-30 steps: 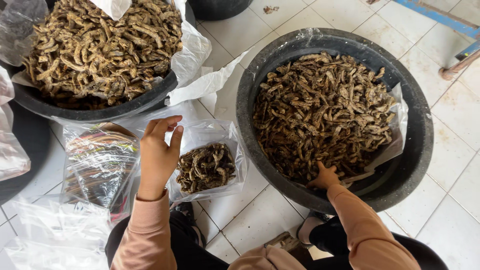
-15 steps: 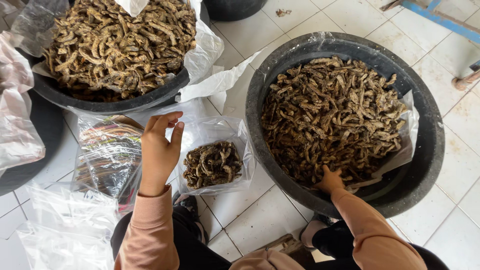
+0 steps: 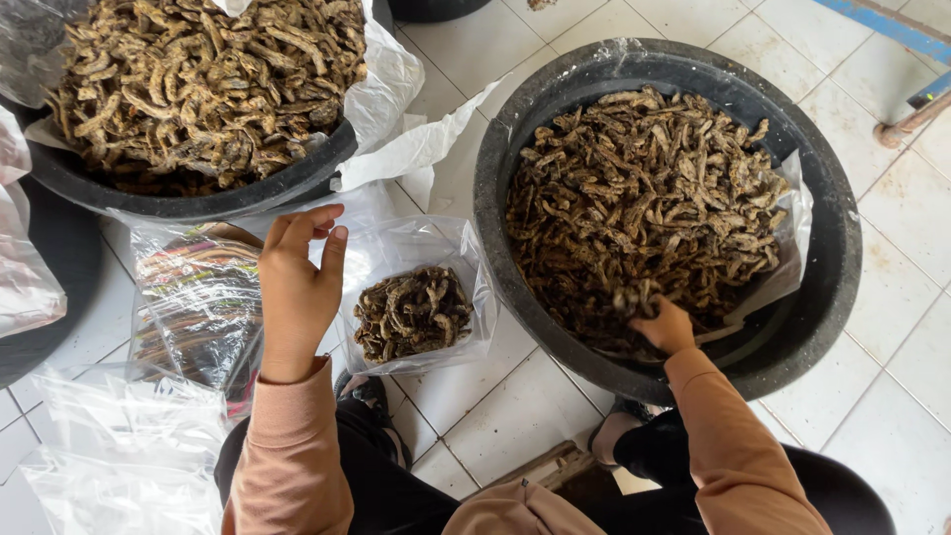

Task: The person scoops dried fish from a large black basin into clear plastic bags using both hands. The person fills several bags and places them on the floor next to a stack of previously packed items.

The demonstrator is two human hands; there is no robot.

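Two black tubs lined with clear plastic stand on a white tiled floor, both filled with dried brown strips: one tub [image 3: 832,297] on the right, one tub [image 3: 198,198] far left. Between them lies one small clear bag [image 3: 421,297], partly filled with the same strips. The left hand [image 3: 297,287] pinches the bag's left edge with fingers closed. The right hand [image 3: 662,325] reaches into the right tub, fingers closed on a clump of strips [image 3: 634,297].
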